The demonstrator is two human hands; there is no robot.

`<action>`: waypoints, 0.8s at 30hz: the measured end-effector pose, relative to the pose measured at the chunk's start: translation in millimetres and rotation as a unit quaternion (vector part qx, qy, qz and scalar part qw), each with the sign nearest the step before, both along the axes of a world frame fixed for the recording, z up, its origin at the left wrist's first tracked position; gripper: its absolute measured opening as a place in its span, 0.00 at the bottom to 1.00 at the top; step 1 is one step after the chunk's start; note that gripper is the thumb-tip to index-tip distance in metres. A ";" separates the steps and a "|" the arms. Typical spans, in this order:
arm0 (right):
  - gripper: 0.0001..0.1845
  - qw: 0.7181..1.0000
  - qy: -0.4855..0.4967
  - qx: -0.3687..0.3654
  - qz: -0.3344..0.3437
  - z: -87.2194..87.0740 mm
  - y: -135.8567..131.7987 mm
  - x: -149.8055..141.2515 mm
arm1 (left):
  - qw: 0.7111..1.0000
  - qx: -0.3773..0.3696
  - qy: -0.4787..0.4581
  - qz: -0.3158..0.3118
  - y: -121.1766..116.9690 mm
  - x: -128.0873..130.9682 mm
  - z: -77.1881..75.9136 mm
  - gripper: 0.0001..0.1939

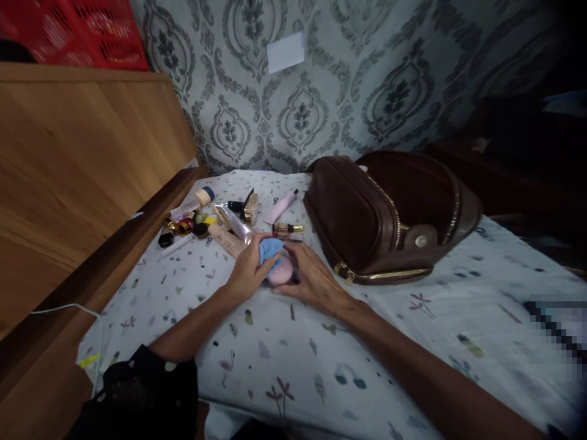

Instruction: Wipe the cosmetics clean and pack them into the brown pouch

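Observation:
My left hand (250,267) is closed on a small blue cloth (270,249), which it presses against a round pink item (280,275), perhaps a compact or a jar lid. Curled around the right side of that pink item is my right hand (316,279). Just beyond the hands lie a beige tube (225,239) and a silvery tube (236,223). A small gold-capped bottle (288,227) and a pink tube (281,206) lie further back.
A brown leather bag (355,220), its zip open, stands at the right on the patterned cloth (293,366). Several more cosmetics, among them a blue-capped jar (205,195), are scattered at the left. A wooden panel (92,146) borders the left side; wallpaper (300,116) rises behind.

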State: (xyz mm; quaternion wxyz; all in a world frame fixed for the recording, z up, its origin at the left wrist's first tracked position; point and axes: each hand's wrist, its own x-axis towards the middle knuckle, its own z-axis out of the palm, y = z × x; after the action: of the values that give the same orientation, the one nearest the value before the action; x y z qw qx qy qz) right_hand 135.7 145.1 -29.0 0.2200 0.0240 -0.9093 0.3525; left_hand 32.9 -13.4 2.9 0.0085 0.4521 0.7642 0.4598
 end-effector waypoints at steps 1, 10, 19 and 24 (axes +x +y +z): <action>0.43 1.000 -0.009 0.009 -0.008 0.5 -0.3 0.1 | 1.000 -0.001 -0.005 0.005 -0.3 0.3 -0.1 0.20; 0.23 1.000 0.003 -0.010 0.019 6.3 -1.9 0.0 | 0.995 -0.004 0.094 -0.029 -2.0 3.0 1.0 0.17; 0.24 0.998 -0.017 -0.064 0.023 7.5 -2.2 -0.7 | 0.963 -0.054 0.255 -0.069 -6.6 -8.7 3.1 0.17; 0.23 0.996 -0.045 -0.076 -0.011 11.9 -6.2 2.7 | 0.923 -0.090 0.373 -0.011 -9.1 -10.7 6.9 0.17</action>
State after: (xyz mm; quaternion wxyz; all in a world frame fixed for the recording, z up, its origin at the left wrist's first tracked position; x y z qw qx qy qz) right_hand 138.4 139.0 -17.1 0.1835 -0.0184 -0.8890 0.4191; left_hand 22.2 -22.6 9.8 -0.2315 0.5971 0.7449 0.1871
